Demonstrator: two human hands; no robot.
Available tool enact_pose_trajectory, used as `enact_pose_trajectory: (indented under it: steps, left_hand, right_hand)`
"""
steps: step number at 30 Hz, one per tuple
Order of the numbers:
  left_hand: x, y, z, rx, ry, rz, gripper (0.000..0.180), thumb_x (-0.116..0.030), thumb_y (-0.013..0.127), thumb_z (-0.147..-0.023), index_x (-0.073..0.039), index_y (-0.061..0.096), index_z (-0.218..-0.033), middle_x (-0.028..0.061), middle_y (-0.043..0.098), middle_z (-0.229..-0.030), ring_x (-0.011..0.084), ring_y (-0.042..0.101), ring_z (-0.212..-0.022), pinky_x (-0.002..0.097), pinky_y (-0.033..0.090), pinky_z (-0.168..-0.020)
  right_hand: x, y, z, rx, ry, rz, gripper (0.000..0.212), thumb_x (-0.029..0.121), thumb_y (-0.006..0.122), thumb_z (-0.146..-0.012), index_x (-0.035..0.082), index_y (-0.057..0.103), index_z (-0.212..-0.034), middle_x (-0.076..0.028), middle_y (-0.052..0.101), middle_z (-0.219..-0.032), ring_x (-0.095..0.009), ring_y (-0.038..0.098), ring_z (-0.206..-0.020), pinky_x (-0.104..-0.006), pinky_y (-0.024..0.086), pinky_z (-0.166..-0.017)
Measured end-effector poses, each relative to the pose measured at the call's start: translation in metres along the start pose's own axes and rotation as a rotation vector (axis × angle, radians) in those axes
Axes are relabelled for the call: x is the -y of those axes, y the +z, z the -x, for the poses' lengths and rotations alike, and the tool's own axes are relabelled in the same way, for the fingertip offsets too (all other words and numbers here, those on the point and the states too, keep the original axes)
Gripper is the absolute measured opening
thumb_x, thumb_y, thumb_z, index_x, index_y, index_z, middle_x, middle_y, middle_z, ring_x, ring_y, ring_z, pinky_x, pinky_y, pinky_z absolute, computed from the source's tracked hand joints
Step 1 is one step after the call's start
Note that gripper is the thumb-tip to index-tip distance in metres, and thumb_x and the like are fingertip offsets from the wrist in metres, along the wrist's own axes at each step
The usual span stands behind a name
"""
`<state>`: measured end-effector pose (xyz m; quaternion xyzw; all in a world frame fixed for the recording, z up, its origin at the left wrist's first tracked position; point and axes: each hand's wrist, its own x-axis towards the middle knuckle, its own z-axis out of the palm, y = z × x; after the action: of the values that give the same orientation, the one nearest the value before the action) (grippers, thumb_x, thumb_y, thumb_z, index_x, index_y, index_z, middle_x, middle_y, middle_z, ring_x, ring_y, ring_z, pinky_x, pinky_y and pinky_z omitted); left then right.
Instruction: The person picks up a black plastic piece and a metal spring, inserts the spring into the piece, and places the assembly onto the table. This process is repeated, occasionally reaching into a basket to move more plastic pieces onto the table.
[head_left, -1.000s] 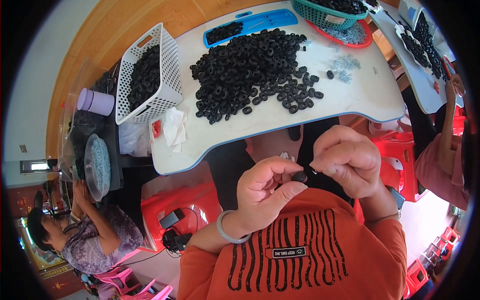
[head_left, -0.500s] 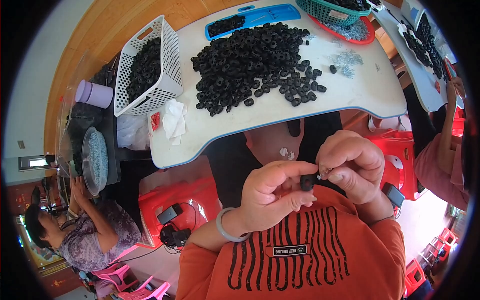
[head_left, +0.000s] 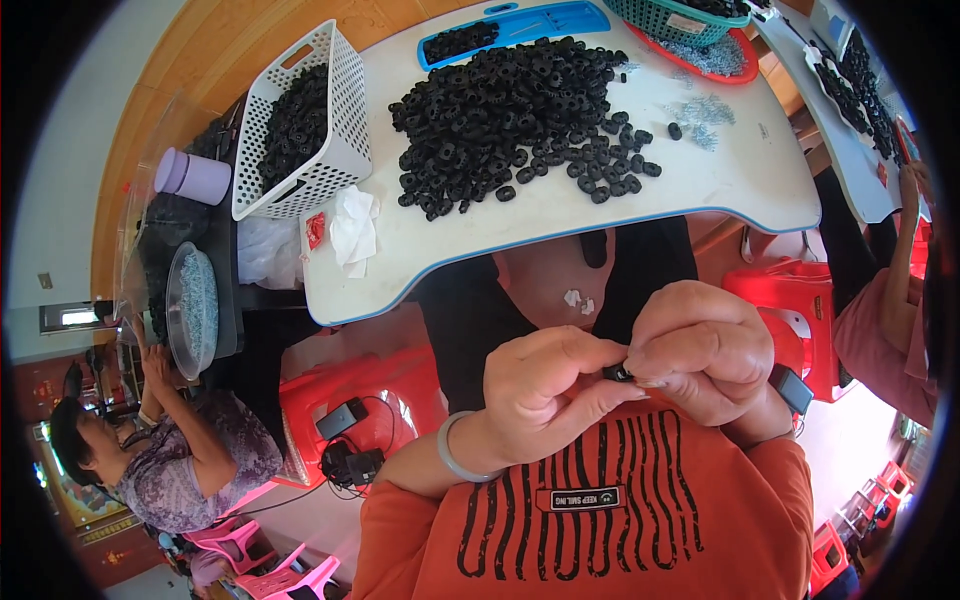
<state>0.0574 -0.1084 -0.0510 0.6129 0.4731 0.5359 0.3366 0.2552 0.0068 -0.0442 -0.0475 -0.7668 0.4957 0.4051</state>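
Observation:
In front of my chest, my left hand (head_left: 540, 385) pinches a small black plastic part (head_left: 617, 373) between thumb and fingers. My right hand (head_left: 705, 350) is closed against the same part from the other side, its fingertips meeting those of the left. Most of the part is hidden by the fingers, and whatever the right fingertips hold cannot be made out. Beyond the hands, a large heap of similar black parts (head_left: 510, 115) lies on the white table (head_left: 500, 232), with several loose ones at its right side.
A white perforated basket (head_left: 345, 120) of black parts stands at the table's left. A blue tray (head_left: 560, 22), a green basket (head_left: 670, 22) and a red tray (head_left: 745, 62) with small silvery pieces sit at the back. Tissue (head_left: 353, 230) lies near the front edge. Co-workers sit on both sides.
My right fingers have closed in on the black part, covering more of it. The small shiny piece seen at the right fingertips is now hidden. The view has shifted slightly.

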Motion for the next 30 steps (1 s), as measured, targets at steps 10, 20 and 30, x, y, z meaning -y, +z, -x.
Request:
enact_pose_trajectory:
  steps: [10,20,30]
  left_hand:
    - [-0.006,-0.002,0.0,-0.011,0.095,-0.097,0.028,-0.008,0.096,-0.081,0.0,0.077,-0.101,0.0087,0.072,-0.08,0.0205,0.068,-0.062,0.0315,0.051,-0.054]
    - [-0.001,-0.006,0.006,0.03,0.096,-0.165,0.029,-0.011,0.096,-0.08,-0.001,0.074,-0.097,0.0096,0.068,-0.076,0.0248,0.066,-0.061,0.0354,0.051,-0.053]
    - [0.002,-0.017,0.011,0.055,0.031,-0.136,0.027,-0.013,0.095,-0.084,0.0,0.075,-0.098,0.0093,0.071,-0.078,0.022,0.068,-0.062,0.0324,0.051,-0.054]
  right_hand:
    - [0.008,-0.005,-0.009,0.107,-0.112,0.243,0.033,0.0,0.082,-0.073,0.0,0.078,-0.105,-0.011,0.07,-0.1,-0.028,0.071,-0.08,-0.0397,0.057,-0.067]
    - [0.02,-0.011,-0.028,0.309,-0.083,0.33,0.029,0.003,0.081,-0.072,0.0,0.074,-0.1,-0.012,0.069,-0.096,-0.031,0.072,-0.08,-0.0421,0.058,-0.068]
    - [-0.006,-0.001,-0.03,0.27,0.008,0.013,0.013,0.001,0.081,-0.091,0.001,0.075,-0.102,-0.014,0.072,-0.098,-0.032,0.073,-0.082,-0.0389,0.058,-0.068]
